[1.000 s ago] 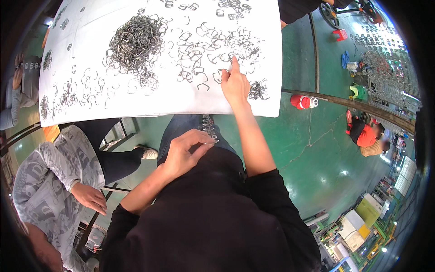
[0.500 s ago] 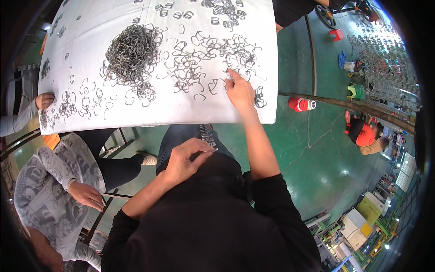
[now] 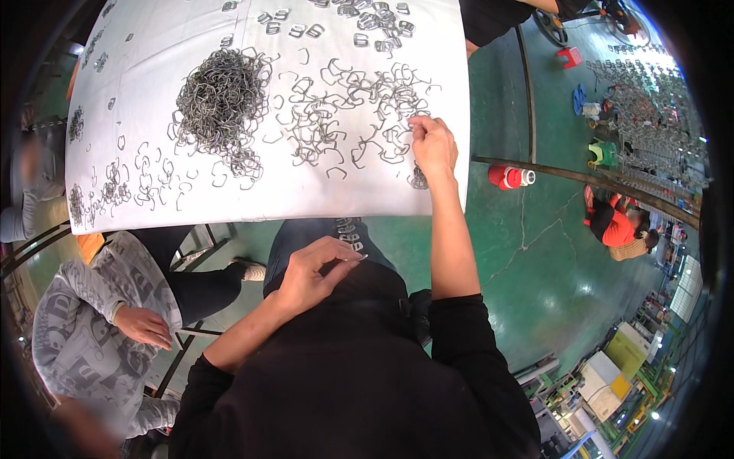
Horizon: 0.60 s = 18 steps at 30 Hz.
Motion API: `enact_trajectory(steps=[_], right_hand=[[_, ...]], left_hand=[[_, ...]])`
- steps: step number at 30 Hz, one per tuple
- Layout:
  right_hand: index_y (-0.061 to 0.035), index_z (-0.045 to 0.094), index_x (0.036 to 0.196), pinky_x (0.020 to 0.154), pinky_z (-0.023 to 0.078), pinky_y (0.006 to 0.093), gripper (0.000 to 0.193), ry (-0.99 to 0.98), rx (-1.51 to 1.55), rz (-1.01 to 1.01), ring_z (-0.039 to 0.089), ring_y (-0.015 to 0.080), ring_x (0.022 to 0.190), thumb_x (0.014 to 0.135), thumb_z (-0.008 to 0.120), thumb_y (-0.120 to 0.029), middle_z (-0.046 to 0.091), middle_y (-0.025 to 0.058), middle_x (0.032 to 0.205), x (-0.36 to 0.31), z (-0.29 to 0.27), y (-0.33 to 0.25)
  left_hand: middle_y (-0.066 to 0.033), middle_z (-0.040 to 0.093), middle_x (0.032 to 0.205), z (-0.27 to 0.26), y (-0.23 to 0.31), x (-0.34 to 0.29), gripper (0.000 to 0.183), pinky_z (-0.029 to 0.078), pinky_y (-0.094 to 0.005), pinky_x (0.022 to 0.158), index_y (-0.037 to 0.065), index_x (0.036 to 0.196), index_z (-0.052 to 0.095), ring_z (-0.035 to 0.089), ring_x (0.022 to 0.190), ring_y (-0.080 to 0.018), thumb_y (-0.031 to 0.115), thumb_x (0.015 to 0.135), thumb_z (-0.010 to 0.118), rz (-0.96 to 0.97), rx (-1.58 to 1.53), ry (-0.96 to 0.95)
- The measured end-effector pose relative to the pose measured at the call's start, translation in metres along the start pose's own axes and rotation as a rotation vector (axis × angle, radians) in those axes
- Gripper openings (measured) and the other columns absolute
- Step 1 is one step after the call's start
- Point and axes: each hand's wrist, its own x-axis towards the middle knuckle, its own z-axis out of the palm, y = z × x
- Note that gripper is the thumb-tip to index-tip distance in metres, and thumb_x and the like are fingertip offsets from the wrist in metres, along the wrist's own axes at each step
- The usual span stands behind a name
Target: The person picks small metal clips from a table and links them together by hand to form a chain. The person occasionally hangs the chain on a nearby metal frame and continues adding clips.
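Note:
My left hand (image 3: 317, 269) is held over my lap, thumb and forefinger pinched on a small shiny metal piece (image 3: 364, 257); its full shape is hidden. A row of metal buckles (image 3: 350, 229) lies on my thigh just beyond that hand. Over the right edge of the white table my right hand (image 3: 436, 147) has its fingers drawn together, the tips among scattered bent wire hooks (image 3: 394, 145). Whether those fingertips hold a hook is too small to tell. A small cluster of wire pieces (image 3: 418, 179) sits just below that wrist, partly behind it.
A dense heap of wire hooks (image 3: 218, 99) rises mid-table (image 3: 260, 203), with metal buckles (image 3: 378, 19) at the far side. A person in a grey patterned top (image 3: 99, 329) sits close on my left. A red-and-white container (image 3: 508, 177) stands on the green floor to the right.
My right hand has moved right along the table, and its outstretched forefinger has drawn in. My left hand stays nearly still. The neighbour's hand at the table's left edge has withdrawn.

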Motion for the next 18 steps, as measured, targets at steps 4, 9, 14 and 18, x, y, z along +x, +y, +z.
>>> enact_trajectory(steps=[4,9,14,18], right_hand=[[-0.0243,0.062,0.121,0.078,0.051,0.0442,0.035,0.049,-0.004,0.016,0.065,0.0325,0.087,0.088,0.056,-0.016,0.065,0.0107,0.097,0.005,0.008,-0.012],[-0.0254,0.065,0.118,0.076,0.051,0.043,0.032,-0.029,0.055,-0.146,0.064,0.0312,0.086,0.088,0.056,-0.017,0.066,0.0105,0.097,-0.001,0.027,-0.034],[-0.022,0.072,0.096,0.072,0.052,0.0432,0.02,-0.062,0.036,-0.101,0.064,0.0301,0.082,0.084,0.058,-0.014,0.064,0.0086,0.09,0.009,0.011,-0.018],[-0.0226,0.073,0.092,0.075,0.051,0.041,0.02,0.043,0.08,-0.015,0.063,0.0293,0.086,0.084,0.058,-0.013,0.063,0.0088,0.091,0.041,-0.01,-0.002]], left_hand=[[-0.0101,0.067,0.092,0.0,0.0,0.004,0.012,0.052,-0.0294,0.07,0.002,0.092,0.068,0.066,0.08,-0.0206,-0.003,0.08,0.07,0.0,0.016,-0.005],[-0.0099,0.067,0.092,0.001,0.001,0.006,0.012,0.052,-0.029,0.07,0.002,0.092,0.068,0.066,0.08,-0.0204,-0.002,0.081,0.069,-0.016,0.007,-0.02],[-0.0098,0.067,0.092,-0.001,0.002,0.006,0.012,0.052,-0.0291,0.069,0.002,0.092,0.068,0.066,0.08,-0.0202,-0.002,0.081,0.069,-0.013,-0.003,-0.016],[-0.0099,0.067,0.092,-0.003,0.003,0.004,0.013,0.052,-0.0292,0.07,0.002,0.092,0.068,0.066,0.08,-0.0202,-0.003,0.08,0.069,-0.023,-0.008,-0.007]])
